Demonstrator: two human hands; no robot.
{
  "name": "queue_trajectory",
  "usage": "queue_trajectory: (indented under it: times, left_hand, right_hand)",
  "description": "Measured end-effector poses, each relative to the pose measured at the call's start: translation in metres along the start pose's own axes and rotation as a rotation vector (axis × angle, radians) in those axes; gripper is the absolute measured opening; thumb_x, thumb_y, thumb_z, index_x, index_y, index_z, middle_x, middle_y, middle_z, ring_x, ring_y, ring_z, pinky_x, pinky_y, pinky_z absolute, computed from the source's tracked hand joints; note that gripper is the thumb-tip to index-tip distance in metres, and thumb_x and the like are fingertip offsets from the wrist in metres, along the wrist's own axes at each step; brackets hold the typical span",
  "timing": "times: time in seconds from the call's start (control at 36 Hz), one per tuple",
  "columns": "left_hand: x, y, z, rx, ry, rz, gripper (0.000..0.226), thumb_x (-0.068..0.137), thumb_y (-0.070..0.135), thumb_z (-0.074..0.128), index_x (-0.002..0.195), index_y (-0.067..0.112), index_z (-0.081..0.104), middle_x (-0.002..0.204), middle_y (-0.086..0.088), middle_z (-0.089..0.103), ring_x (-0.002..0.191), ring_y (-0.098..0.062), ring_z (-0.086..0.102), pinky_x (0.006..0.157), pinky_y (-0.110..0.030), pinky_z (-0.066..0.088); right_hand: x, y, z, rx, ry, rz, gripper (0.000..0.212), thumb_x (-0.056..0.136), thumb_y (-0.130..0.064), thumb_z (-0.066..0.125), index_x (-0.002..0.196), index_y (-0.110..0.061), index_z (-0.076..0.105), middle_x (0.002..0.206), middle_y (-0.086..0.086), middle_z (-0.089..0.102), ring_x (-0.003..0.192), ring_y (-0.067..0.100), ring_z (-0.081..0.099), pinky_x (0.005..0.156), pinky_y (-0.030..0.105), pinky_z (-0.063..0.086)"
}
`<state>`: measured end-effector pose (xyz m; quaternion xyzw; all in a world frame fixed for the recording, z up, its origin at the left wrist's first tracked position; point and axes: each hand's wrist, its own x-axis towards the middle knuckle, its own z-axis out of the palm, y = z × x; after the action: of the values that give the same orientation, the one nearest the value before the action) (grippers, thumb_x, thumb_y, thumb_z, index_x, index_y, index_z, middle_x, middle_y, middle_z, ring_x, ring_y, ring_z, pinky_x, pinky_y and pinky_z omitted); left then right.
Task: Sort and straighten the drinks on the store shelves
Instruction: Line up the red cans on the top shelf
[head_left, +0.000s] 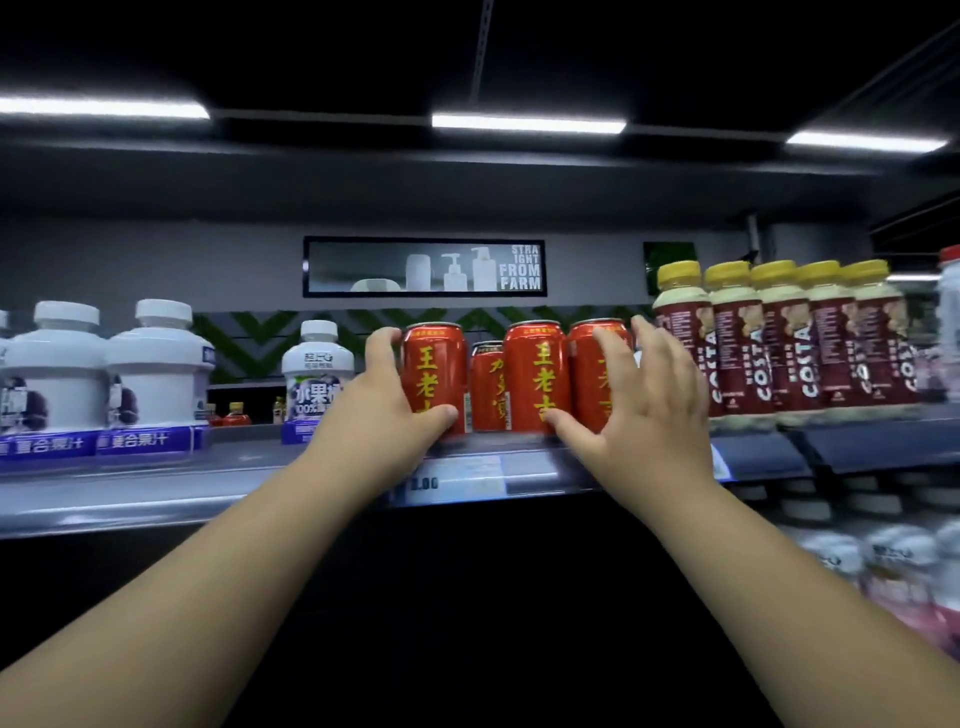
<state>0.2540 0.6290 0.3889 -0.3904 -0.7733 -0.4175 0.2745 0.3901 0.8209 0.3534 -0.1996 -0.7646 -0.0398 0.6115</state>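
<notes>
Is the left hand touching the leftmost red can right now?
Touching. The head view shows the left hand wrapped round the leftmost red can: thumb on its lower front, fingers curled over its left side.

Left hand (387, 395): wraps round the left red can (434, 364), thumb low on its front.
Right hand (639, 405): fingers spread over the right red can (589, 364); thumb touches the middle red can (535, 374).
Between the hands: a back can (487, 384) stands behind the gap.
Left of the left hand: a small white bottle (317, 374), then big white bottles (104, 364).
Right of the right hand: brown bottles (779, 343) with yellow caps.
Under the hands: the shelf (156, 483) edge and a price tag (457, 483).
</notes>
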Motion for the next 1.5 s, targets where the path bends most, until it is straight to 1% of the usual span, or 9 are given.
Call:
queue_trajectory:
  times: [0.11,0.28,0.42,0.53,0.67,0.86,1.06,1.36,1.5]
  left_hand:
    - [-0.001,0.016,0.017,0.014,0.020,0.008,0.087,0.085,0.045,0.072,0.146,0.038,0.011,0.129,-0.004,0.057,0.103,-0.028,0.062,0.090,-0.049,0.054]
    - [-0.003,0.022,0.033,0.155,0.085,0.059,0.080,0.090,0.046,0.064,0.148,0.032,0.011,0.131,-0.008,0.059,0.100,-0.026,0.060,0.084,-0.036,0.047]
    - [-0.011,0.021,0.037,0.192,0.111,0.099,0.084,0.092,0.047,0.060,0.151,0.038,0.002,0.134,-0.002,0.054,0.102,-0.023,0.059,0.084,-0.040,0.051]
    - [-0.027,0.019,0.037,0.238,0.111,0.191,0.088,0.088,0.051,0.062,0.152,0.038,0.003,0.153,0.003,0.025,0.131,-0.022,0.041,0.105,-0.045,0.040]
    - [-0.048,-0.002,0.008,0.356,0.130,0.199,0.073,0.089,0.045,0.061,0.151,0.028,0.026,0.148,0.004,0.035,0.133,-0.016,0.037,0.110,-0.034,0.032]
    - [-0.069,-0.045,-0.056,0.484,0.189,0.027,0.060,0.087,0.035,0.062,0.142,0.025,0.041,0.138,0.001,0.047,0.125,-0.019,0.048,0.100,-0.035,0.040]
    - [-0.106,-0.101,-0.144,0.568,0.213,-0.133,0.058,0.089,0.039,0.060,0.142,0.030,0.038,0.138,0.004,0.049,0.124,-0.018,0.050,0.100,-0.039,0.044]
    - [-0.123,-0.222,-0.274,0.570,0.251,-0.332,0.044,0.088,0.036,0.058,0.131,0.032,0.048,0.125,0.007,0.058,0.107,-0.016,0.058,0.091,-0.039,0.051]
    - [-0.111,-0.287,-0.327,0.541,0.282,-0.344,0.052,0.086,0.037,0.060,0.135,0.031,0.045,0.131,0.002,0.056,0.114,-0.021,0.056,0.097,-0.043,0.049]
  right_hand:
    - [0.004,0.011,0.002,0.014,-0.173,0.124,0.100,0.080,-0.081,0.049,0.157,-0.031,0.010,0.166,0.007,0.013,0.152,0.029,0.013,0.124,0.049,0.009]
    - [0.001,0.010,0.007,0.033,-0.159,0.073,0.098,0.085,-0.077,0.044,0.159,-0.026,0.006,0.165,0.006,0.019,0.148,0.027,0.026,0.120,0.045,0.020]
    - [0.001,0.013,0.003,0.067,-0.194,0.049,0.098,0.086,-0.075,0.047,0.159,-0.026,0.004,0.166,0.007,0.017,0.149,0.027,0.026,0.118,0.046,0.025]
    - [0.002,0.015,-0.003,0.085,-0.219,0.037,0.095,0.086,-0.071,0.052,0.159,-0.027,0.008,0.165,0.006,0.017,0.150,0.028,0.020,0.119,0.048,0.023]
    - [-0.008,0.003,-0.005,0.178,-0.149,-0.078,0.080,0.085,-0.055,0.066,0.152,-0.025,0.033,0.160,0.011,0.028,0.146,0.033,0.025,0.118,0.055,0.022]
    - [-0.038,-0.098,0.006,0.552,-0.255,-0.346,0.059,0.080,-0.042,0.058,0.132,-0.016,0.061,0.132,0.005,0.062,0.117,0.030,0.059,0.100,0.046,0.048]
    - [-0.043,-0.200,0.018,0.616,-0.428,-0.412,0.051,0.088,-0.037,0.067,0.137,-0.026,0.058,0.136,-0.003,0.060,0.125,0.022,0.054,0.103,0.039,0.045]
    - [-0.060,-0.370,0.059,0.788,-0.531,-0.431,0.047,0.089,-0.038,0.067,0.135,-0.032,0.058,0.123,-0.009,0.065,0.103,0.006,0.057,0.092,0.029,0.047]
    - [-0.057,-0.449,0.084,0.803,-0.531,-0.429,0.052,0.090,-0.035,0.068,0.140,-0.031,0.053,0.134,-0.008,0.060,0.117,0.010,0.055,0.097,0.026,0.043]
